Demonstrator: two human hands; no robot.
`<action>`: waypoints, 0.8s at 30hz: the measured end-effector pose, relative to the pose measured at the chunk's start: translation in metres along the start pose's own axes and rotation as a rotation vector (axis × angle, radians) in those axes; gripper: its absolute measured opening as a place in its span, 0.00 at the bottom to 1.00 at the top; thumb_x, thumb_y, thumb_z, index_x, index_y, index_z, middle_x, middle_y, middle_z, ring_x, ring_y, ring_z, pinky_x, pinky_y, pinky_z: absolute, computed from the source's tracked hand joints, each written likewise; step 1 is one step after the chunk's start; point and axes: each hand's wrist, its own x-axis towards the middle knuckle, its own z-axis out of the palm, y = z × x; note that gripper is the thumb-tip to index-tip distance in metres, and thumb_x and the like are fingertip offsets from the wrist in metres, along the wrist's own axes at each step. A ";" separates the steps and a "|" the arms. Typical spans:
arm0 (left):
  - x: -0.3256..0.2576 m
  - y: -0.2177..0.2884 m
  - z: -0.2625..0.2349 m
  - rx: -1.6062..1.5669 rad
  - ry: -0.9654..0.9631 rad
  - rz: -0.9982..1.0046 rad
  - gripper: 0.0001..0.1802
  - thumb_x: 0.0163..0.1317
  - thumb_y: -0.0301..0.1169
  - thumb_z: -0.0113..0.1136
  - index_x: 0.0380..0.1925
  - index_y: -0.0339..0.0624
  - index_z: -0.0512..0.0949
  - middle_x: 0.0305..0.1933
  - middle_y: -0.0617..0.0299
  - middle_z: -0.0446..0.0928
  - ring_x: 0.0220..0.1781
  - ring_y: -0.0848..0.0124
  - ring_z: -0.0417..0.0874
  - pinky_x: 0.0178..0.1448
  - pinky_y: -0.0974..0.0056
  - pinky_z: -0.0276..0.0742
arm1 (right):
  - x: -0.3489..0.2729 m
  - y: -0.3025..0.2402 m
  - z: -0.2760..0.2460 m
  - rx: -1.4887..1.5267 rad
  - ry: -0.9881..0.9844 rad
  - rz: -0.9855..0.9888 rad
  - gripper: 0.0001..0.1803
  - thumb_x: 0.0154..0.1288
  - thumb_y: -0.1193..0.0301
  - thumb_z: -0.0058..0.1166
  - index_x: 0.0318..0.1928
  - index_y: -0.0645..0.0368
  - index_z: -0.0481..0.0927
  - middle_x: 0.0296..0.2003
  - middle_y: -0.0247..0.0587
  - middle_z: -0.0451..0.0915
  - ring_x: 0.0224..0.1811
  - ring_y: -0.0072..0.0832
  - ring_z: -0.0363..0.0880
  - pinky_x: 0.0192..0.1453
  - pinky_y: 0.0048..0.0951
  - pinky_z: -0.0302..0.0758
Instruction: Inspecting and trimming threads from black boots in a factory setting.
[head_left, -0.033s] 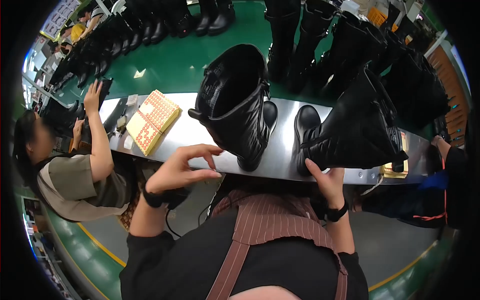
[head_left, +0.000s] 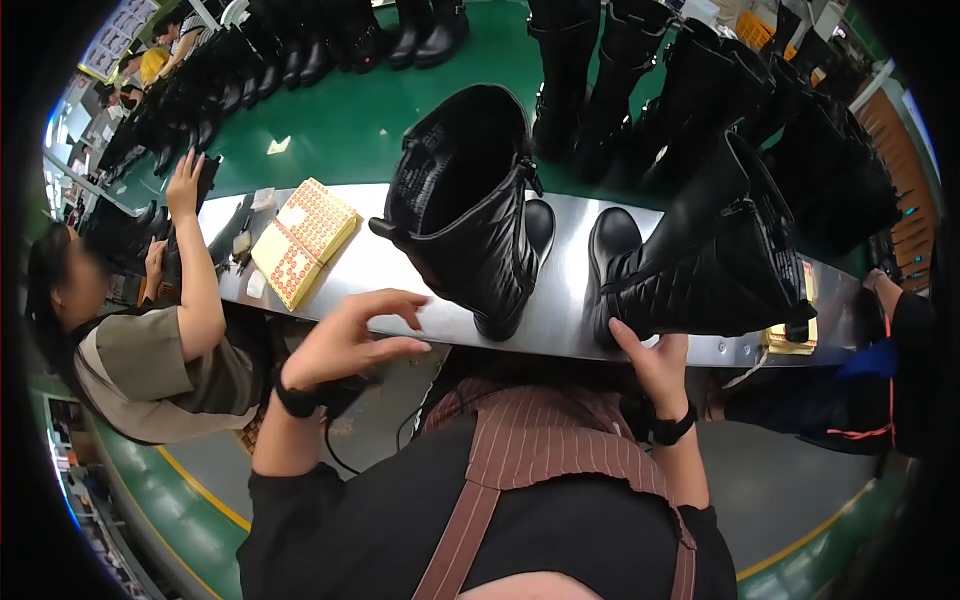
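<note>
Two tall black boots stand on the metal strip in front of me. The left boot (head_left: 455, 220) has a quilted shaft, and its wide top tips toward me. My left hand (head_left: 345, 340) is apart from it on the left, thumb and fingers spread with nothing between them. The right boot (head_left: 700, 250) has its shaft leaning out to the right, with a strap and buckle along it. My right hand (head_left: 655, 368) grips this boot low at the back; the thumb lies by the heel, and the other fingers are partly hidden behind the shaft.
A banded stack of yellow cards with red marks (head_left: 305, 243) lies left of the boots. Beyond the metal strip (head_left: 375, 260), more black boots (head_left: 600, 90) line the green surface (head_left: 340, 130). A co-worker (head_left: 160, 350) sits at left; another person's arm (head_left: 885, 295) reaches in from the right.
My left hand has drawn back slightly to the left, away from the left boot. The right hand stays at the right boot.
</note>
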 end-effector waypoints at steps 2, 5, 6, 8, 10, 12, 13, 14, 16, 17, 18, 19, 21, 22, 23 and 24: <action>-0.013 -0.002 -0.009 0.353 0.158 -0.110 0.11 0.55 0.28 0.73 0.35 0.37 0.80 0.43 0.60 0.83 0.43 0.72 0.83 0.45 0.64 0.77 | -0.005 -0.001 0.001 0.003 -0.009 0.057 0.26 0.53 0.69 0.73 0.50 0.67 0.78 0.45 0.43 0.81 0.47 0.34 0.79 0.56 0.33 0.73; -0.020 0.006 -0.010 0.747 0.418 0.035 0.14 0.52 0.27 0.73 0.37 0.37 0.80 0.54 0.51 0.80 0.52 0.61 0.83 0.54 0.61 0.78 | -0.010 -0.004 0.005 -0.036 0.006 0.055 0.27 0.51 0.68 0.74 0.49 0.67 0.78 0.44 0.44 0.82 0.47 0.36 0.80 0.56 0.34 0.74; -0.019 0.014 -0.007 0.605 0.641 0.200 0.18 0.52 0.29 0.74 0.40 0.37 0.78 0.54 0.49 0.79 0.55 0.58 0.82 0.58 0.58 0.76 | -0.011 -0.005 0.007 -0.077 0.053 0.010 0.27 0.51 0.69 0.74 0.49 0.67 0.78 0.44 0.45 0.82 0.47 0.36 0.80 0.56 0.34 0.74; -0.011 0.033 -0.001 0.382 0.924 0.539 0.26 0.52 0.35 0.75 0.48 0.36 0.75 0.55 0.46 0.78 0.61 0.52 0.77 0.64 0.50 0.72 | -0.011 -0.007 0.012 -0.114 0.068 -0.018 0.25 0.51 0.70 0.73 0.48 0.67 0.79 0.43 0.44 0.82 0.46 0.35 0.80 0.55 0.34 0.74; 0.001 0.057 0.000 0.360 0.971 0.831 0.34 0.50 0.41 0.77 0.53 0.36 0.72 0.53 0.47 0.78 0.65 0.49 0.73 0.68 0.45 0.68 | -0.010 -0.007 0.013 -0.140 0.079 0.009 0.19 0.52 0.74 0.70 0.45 0.66 0.81 0.39 0.44 0.84 0.43 0.32 0.82 0.52 0.33 0.75; 0.015 0.081 -0.001 0.416 0.960 0.950 0.37 0.50 0.43 0.77 0.55 0.36 0.71 0.52 0.48 0.78 0.67 0.49 0.71 0.68 0.43 0.66 | -0.007 -0.004 0.008 -0.076 0.103 0.042 0.18 0.52 0.76 0.68 0.44 0.66 0.82 0.38 0.43 0.85 0.42 0.32 0.83 0.51 0.32 0.76; 0.022 0.092 0.000 0.484 0.873 0.875 0.35 0.49 0.40 0.78 0.53 0.37 0.72 0.53 0.48 0.78 0.64 0.49 0.74 0.69 0.43 0.65 | -0.004 -0.002 0.004 -0.014 0.113 0.078 0.16 0.52 0.77 0.66 0.44 0.66 0.82 0.37 0.43 0.85 0.40 0.31 0.83 0.50 0.31 0.76; 0.028 0.101 -0.001 0.533 0.796 0.758 0.34 0.48 0.38 0.78 0.52 0.37 0.73 0.53 0.48 0.78 0.63 0.49 0.75 0.70 0.43 0.64 | -0.002 0.001 -0.003 0.049 0.126 0.117 0.16 0.52 0.79 0.64 0.44 0.66 0.82 0.38 0.42 0.85 0.40 0.30 0.83 0.51 0.30 0.76; 0.039 0.114 -0.002 0.542 0.678 0.720 0.28 0.45 0.34 0.79 0.45 0.38 0.77 0.45 0.52 0.80 0.54 0.53 0.80 0.69 0.43 0.66 | 0.002 0.006 -0.016 0.070 0.095 0.106 0.16 0.52 0.79 0.65 0.44 0.66 0.82 0.38 0.42 0.85 0.40 0.30 0.83 0.51 0.29 0.76; 0.042 0.118 -0.002 0.542 0.562 0.641 0.23 0.43 0.31 0.80 0.39 0.40 0.80 0.37 0.56 0.81 0.47 0.57 0.83 0.67 0.43 0.68 | 0.004 0.009 -0.022 0.092 0.063 0.103 0.16 0.52 0.78 0.65 0.43 0.66 0.82 0.38 0.42 0.85 0.40 0.30 0.83 0.51 0.29 0.76; 0.042 0.121 0.000 0.514 0.590 0.705 0.17 0.39 0.29 0.81 0.29 0.42 0.82 0.25 0.64 0.76 0.31 0.65 0.79 0.65 0.42 0.70 | 0.003 0.011 -0.025 0.103 0.038 0.087 0.16 0.52 0.78 0.65 0.43 0.67 0.82 0.38 0.42 0.85 0.40 0.29 0.83 0.50 0.29 0.76; 0.040 0.123 0.001 0.557 0.554 0.745 0.19 0.37 0.30 0.81 0.31 0.43 0.83 0.24 0.67 0.73 0.27 0.69 0.73 0.63 0.45 0.70 | 0.003 0.013 -0.027 0.106 0.041 0.083 0.16 0.52 0.78 0.65 0.43 0.67 0.82 0.38 0.42 0.85 0.40 0.29 0.83 0.50 0.29 0.76; 0.030 0.125 0.009 0.595 0.563 0.802 0.20 0.36 0.29 0.81 0.34 0.45 0.85 0.23 0.70 0.70 0.27 0.71 0.71 0.59 0.51 0.70 | 0.001 0.014 -0.026 0.014 0.015 0.051 0.15 0.52 0.78 0.65 0.43 0.67 0.82 0.37 0.42 0.86 0.39 0.29 0.83 0.49 0.29 0.76; 0.025 0.126 0.013 0.640 0.581 0.791 0.21 0.35 0.28 0.80 0.35 0.46 0.85 0.23 0.72 0.69 0.28 0.71 0.71 0.53 0.55 0.68 | 0.000 0.014 -0.024 0.027 0.023 0.053 0.15 0.52 0.78 0.65 0.43 0.67 0.82 0.37 0.42 0.86 0.39 0.29 0.83 0.49 0.29 0.76; 0.021 0.125 0.015 0.633 0.580 0.786 0.21 0.35 0.28 0.80 0.35 0.46 0.85 0.23 0.72 0.69 0.28 0.71 0.71 0.53 0.55 0.68 | -0.001 0.013 -0.022 0.025 0.039 0.034 0.15 0.52 0.79 0.65 0.43 0.67 0.82 0.36 0.42 0.86 0.38 0.29 0.83 0.49 0.29 0.76; 0.019 0.124 0.018 0.653 0.610 0.786 0.21 0.35 0.27 0.80 0.35 0.47 0.85 0.23 0.72 0.69 0.28 0.71 0.72 0.52 0.55 0.67 | -0.002 0.011 -0.020 0.021 0.058 0.015 0.14 0.53 0.79 0.65 0.42 0.66 0.82 0.35 0.41 0.86 0.38 0.29 0.83 0.48 0.29 0.76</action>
